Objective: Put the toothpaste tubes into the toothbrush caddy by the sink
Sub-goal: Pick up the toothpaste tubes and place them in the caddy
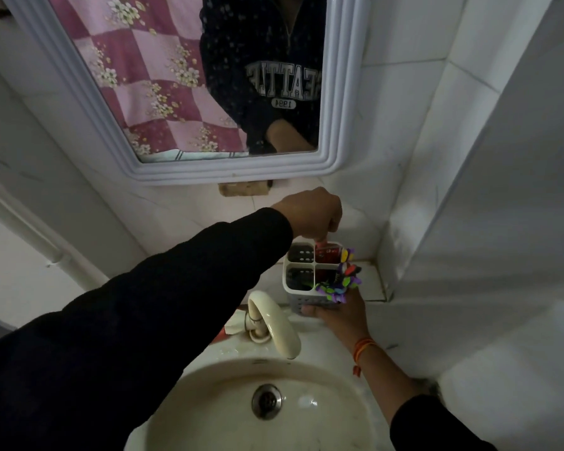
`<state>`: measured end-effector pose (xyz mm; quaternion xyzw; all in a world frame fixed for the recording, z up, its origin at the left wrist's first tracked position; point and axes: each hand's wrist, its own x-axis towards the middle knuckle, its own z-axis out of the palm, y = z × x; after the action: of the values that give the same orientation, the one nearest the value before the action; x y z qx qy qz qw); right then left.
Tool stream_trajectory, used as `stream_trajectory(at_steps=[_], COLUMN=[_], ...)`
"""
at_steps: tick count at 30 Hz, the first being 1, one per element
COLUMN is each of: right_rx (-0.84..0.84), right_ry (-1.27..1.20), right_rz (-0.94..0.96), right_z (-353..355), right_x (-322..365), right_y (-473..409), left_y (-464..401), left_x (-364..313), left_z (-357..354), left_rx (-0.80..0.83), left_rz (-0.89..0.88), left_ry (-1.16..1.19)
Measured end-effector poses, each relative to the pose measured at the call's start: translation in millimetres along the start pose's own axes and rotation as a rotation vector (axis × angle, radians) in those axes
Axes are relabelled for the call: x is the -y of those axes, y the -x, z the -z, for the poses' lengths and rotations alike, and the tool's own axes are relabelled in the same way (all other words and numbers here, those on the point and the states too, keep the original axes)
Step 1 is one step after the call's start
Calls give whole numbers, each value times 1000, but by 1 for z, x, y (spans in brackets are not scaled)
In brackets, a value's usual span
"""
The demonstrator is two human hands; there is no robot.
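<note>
A white four-compartment toothbrush caddy [298,299] stands on the sink ledge in the corner, behind the tap. A red toothpaste tube [327,254] stands in its back right compartment. My left hand [310,213] reaches over the caddy from the left, fingers pinched on the top end of that tube. My right hand [337,315] grips the caddy's front right side at its base. A colourful purple, green and red decoration [342,281] clings to the caddy's right edge. The two left compartments look dark and hold nothing I can make out.
A cream curved tap [274,320] rises in front of the caddy over the white basin [339,415] with its metal drain [267,401]. Something red and white [228,328] lies left of the tap base. A white-framed mirror [209,167] hangs above. Tiled walls close in on the right.
</note>
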<state>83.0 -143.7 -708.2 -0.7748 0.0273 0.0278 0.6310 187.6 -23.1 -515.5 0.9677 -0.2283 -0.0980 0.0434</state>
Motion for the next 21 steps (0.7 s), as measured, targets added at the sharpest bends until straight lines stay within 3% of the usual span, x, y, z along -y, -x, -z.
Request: stream_trajectory(at_steps=[6, 11, 17, 21], right_rx=[18, 11, 88, 166], right_ry=[24, 67, 92, 80], right_rz=[-6, -15, -24, -42], right_z=[1, 2, 7, 8], right_x=[-1, -5, -4, 8], right_y=[-4, -11, -15, -14], left_y=[2, 40, 91, 112], left_x=[14, 56, 123, 164], left_z=[-14, -9, -61, -95], left_rx=[-73, 12, 197, 221], left_rz=[34, 215, 418, 546], left_ry=[152, 354, 233, 108])
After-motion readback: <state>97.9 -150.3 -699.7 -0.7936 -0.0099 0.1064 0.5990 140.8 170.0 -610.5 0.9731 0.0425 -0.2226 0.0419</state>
